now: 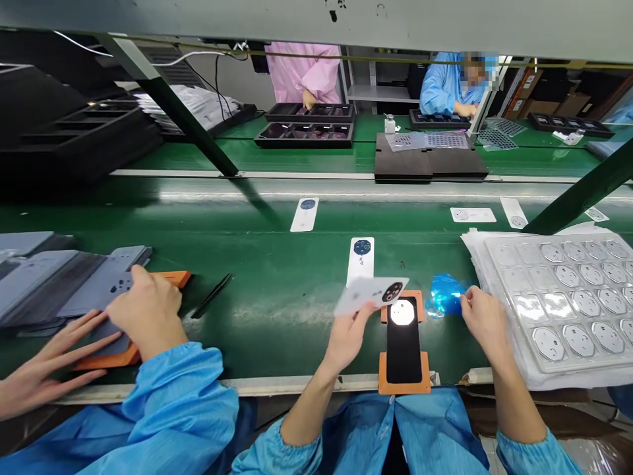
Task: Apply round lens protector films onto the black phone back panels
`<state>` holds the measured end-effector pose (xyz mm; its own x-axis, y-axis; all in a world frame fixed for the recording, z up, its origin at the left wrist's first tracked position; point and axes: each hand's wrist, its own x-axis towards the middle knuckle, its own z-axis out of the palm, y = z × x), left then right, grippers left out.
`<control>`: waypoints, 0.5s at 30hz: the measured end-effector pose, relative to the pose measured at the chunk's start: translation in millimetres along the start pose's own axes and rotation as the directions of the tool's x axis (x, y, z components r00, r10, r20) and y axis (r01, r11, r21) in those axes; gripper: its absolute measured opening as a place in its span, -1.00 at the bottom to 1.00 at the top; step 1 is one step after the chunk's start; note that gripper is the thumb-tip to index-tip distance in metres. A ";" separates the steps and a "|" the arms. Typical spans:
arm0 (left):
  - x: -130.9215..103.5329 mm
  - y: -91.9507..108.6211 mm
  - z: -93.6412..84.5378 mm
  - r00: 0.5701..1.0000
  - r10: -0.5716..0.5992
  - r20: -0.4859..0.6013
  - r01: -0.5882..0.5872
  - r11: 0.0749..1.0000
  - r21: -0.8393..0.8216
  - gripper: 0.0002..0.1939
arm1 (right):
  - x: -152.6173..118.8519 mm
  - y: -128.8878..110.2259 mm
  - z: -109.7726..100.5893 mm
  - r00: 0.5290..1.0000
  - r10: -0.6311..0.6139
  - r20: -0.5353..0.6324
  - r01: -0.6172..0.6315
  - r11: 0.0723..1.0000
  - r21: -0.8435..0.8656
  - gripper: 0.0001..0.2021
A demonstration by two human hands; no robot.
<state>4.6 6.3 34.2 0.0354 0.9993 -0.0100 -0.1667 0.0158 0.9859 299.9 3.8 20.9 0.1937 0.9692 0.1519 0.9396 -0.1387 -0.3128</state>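
Observation:
My left hand (346,340) is closed on a white phone back cover (363,295), held tilted by its lower edge, with a dark round camera area at its right end. Just right of it, an orange fixture (404,389) lies at the table's front edge, bearing a black phone-shaped pad (403,353) with a bright white round piece (402,312) at its top. A crumpled, shiny blue film (444,295) is pinched between the fingertips of my right hand (484,323). Another white back cover (361,260) rests flat behind my left hand.
A clear tray (527,315) of round pieces stands at right. At left, a co-worker's hands (148,303) work over an orange fixture (171,276) near stacked grey sheets (39,284). Black tweezers (212,295) lie between us. Slanted green posts (588,188) cross the view. Two people sit opposite.

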 end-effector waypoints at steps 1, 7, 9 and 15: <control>-2.5 2.0 -0.8 0.992 0.070 0.106 -0.082 0.990 0.113 -0.73 | -8.6 -8.7 -3.0 0.992 -0.117 -0.038 0.119 0.990 0.081 -0.79; -14.8 -11.3 1.3 0.849 0.232 0.474 -0.439 0.810 0.389 -0.59 | -54.7 -58.9 3.0 0.721 -0.675 -0.158 0.693 0.707 0.142 -0.62; -16.2 -21.4 0.5 0.849 0.232 0.474 -0.454 0.779 0.432 -0.61 | -60.2 -59.7 11.3 0.684 -0.705 -0.185 0.725 0.685 0.069 -0.64; -12.2 -35.9 -5.7 0.831 0.266 0.489 -0.513 0.707 0.487 -0.59 | -56.8 -52.0 21.8 0.650 -0.746 -0.143 0.752 0.659 -0.015 -0.68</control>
<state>4.5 -6.3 -2.1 0.4664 0.8184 0.3358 0.3438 -0.5175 0.7836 233.8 -39.6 8.0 -0.5348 0.7049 0.4660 0.7689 0.6346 -0.0775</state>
